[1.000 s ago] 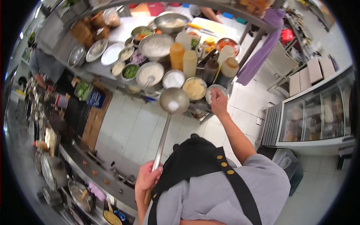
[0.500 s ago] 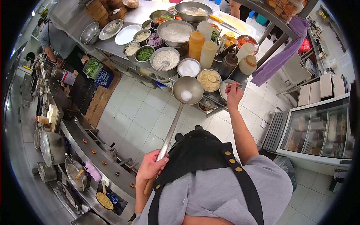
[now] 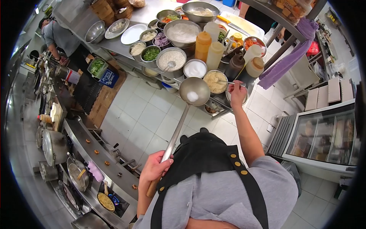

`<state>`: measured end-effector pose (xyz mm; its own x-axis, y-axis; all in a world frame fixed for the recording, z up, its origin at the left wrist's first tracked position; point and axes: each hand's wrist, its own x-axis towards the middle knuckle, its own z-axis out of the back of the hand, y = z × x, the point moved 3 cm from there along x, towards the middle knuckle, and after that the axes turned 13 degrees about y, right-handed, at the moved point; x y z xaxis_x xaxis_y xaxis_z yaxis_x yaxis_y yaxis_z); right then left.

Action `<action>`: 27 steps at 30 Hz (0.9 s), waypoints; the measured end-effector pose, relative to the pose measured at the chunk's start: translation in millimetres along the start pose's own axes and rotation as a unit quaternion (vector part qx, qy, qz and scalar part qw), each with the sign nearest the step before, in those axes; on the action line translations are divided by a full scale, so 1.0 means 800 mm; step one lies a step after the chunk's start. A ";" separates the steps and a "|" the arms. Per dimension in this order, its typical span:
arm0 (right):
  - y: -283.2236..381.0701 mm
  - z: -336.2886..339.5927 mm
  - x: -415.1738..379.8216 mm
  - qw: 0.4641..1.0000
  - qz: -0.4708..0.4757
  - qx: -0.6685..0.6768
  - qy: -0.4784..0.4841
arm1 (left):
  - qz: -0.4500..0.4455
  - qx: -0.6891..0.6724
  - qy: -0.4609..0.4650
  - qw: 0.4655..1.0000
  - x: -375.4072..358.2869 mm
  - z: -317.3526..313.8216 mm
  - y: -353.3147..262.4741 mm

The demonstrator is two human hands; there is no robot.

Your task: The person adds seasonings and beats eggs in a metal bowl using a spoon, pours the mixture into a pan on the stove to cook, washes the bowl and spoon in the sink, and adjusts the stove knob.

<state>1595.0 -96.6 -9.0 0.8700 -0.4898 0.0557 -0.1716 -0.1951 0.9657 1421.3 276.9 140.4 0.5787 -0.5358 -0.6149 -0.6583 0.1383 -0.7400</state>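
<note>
Wrapped round the long handle of a metal ladle is my left hand. A small heap of white powder lies in the ladle's bowl, held close to the counter's front edge. My right hand pinches the handle of a spoon, whose tip rests in a bowl of pale yellow paste or powder. Beside it stands a tub of white powder. Below my right hand is a round container, partly hidden. A bowl of white grains holds another spoon.
Squeeze bottles, bowls of chopped vegetables and a knife crowd the counter. On the stove to the left, a pan of food sits by a blue flame. A glass-front fridge stands right. Another person works far left.
The camera view has shifted slightly, so the counter appears a little further right. Both hands keep their holds; the spoon stays in the yellow bowl.
</note>
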 end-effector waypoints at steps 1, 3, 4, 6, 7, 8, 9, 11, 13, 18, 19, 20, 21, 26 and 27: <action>0.000 0.001 0.001 1.000 -0.002 0.003 -0.011 | 0.005 0.001 -0.004 1.000 -0.001 -0.003 -0.003; 0.005 0.009 0.003 0.999 -0.004 0.008 -0.033 | 0.012 0.002 -0.009 1.000 -0.002 -0.004 -0.005; 0.008 0.011 0.002 0.999 -0.006 0.010 -0.033 | 0.013 0.002 -0.010 1.000 -0.002 -0.005 -0.005; 0.017 0.014 0.000 0.999 -0.009 0.013 -0.033 | 0.014 0.000 -0.004 1.000 -0.001 -0.005 -0.004; 0.024 0.014 -0.003 0.999 -0.010 0.029 -0.034 | 0.014 -0.002 0.001 1.000 -0.001 -0.005 -0.003; 0.031 0.014 -0.005 0.998 -0.011 0.045 -0.034 | 0.014 -0.005 0.007 1.000 -0.001 -0.005 -0.003; 0.040 0.013 -0.009 0.998 -0.014 0.060 -0.033 | 0.020 0.003 0.008 1.000 -0.001 -0.005 -0.005; 0.063 0.006 -0.020 0.998 -0.011 0.053 -0.015 | 0.033 0.015 0.010 0.999 0.000 -0.007 -0.011; 0.078 -0.004 -0.039 0.998 -0.009 0.058 0.023 | 0.024 0.014 0.025 0.999 0.001 -0.008 -0.014; 0.109 -0.024 -0.087 0.946 0.175 -0.177 0.209 | 0.023 0.012 0.052 0.998 0.006 -0.010 -0.022; 0.124 -0.020 -0.088 0.939 0.210 -0.196 0.188 | 0.025 0.011 0.050 0.998 0.005 -0.011 -0.023; 0.136 -0.013 -0.088 0.931 0.245 -0.216 0.165 | 0.027 0.011 0.050 0.998 0.004 -0.012 -0.026; 0.140 0.006 -0.080 0.943 0.239 -0.196 0.121 | 0.029 0.013 0.053 0.998 0.004 -0.013 -0.027; 0.137 0.082 -0.052 0.933 0.154 -0.324 0.022 | 0.029 0.023 0.066 0.997 0.005 -0.008 -0.024; 0.129 0.088 -0.050 0.931 0.147 -0.332 0.026 | 0.029 0.016 0.067 0.997 0.004 -0.008 -0.025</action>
<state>1510.0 -157.1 70.8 0.8549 -0.3937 0.3379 -0.0973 0.5181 0.8498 1433.2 267.2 154.5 0.4694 -0.6319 -0.6167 -0.6718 0.1976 -0.7138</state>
